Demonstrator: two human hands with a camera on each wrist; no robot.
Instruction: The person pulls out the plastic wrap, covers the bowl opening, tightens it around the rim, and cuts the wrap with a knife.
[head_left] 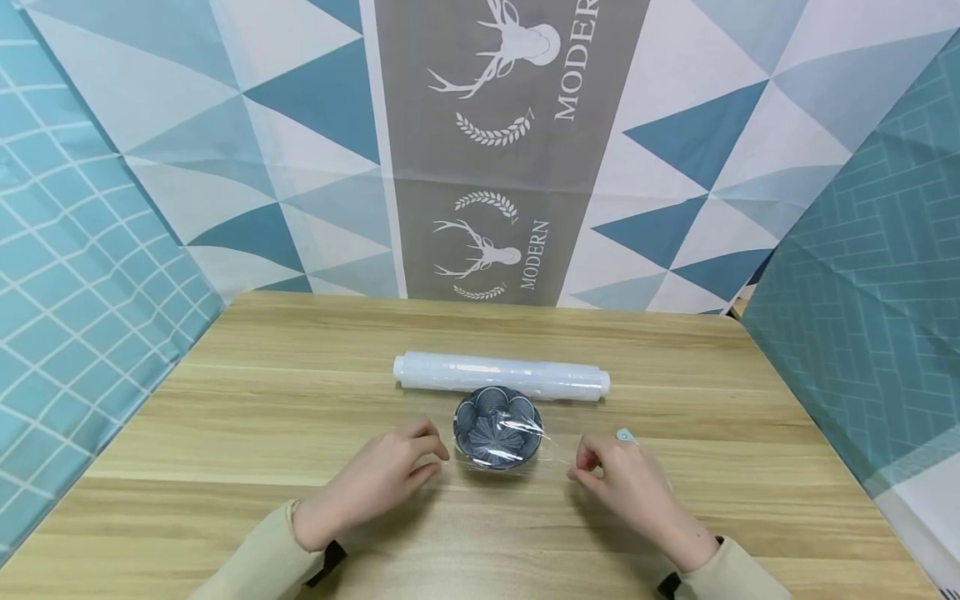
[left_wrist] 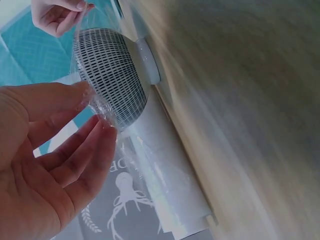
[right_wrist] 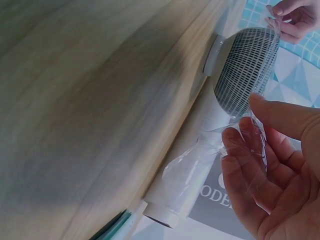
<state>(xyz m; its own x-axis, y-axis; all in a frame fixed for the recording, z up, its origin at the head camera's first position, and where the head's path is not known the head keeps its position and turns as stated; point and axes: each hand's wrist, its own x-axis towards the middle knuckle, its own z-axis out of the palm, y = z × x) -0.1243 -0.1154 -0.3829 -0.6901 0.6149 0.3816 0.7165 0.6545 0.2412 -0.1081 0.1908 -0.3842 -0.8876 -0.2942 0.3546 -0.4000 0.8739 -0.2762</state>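
Note:
A dark patterned bowl [head_left: 487,437] stands on the table with clear cling film [head_left: 517,423] stretched across its top. In the left wrist view the bowl's wall [left_wrist: 110,70] shows a dark dashed pattern above a pale foot. My left hand [head_left: 386,473], at the bowl's left, pinches one edge of the film between thumb and fingers. On the other side my right hand [head_left: 626,479] pinches the opposite edge, where loose film [right_wrist: 257,142] crosses its fingers in the right wrist view. Both hands are apart from the bowl's wall.
Just behind the bowl lies a white roll of cling film [head_left: 502,375]. A teal-ended object [head_left: 625,435] is partly hidden behind the right hand. The wooden table [head_left: 300,400] has patterned cloth hangings [head_left: 315,133] at its back and sides.

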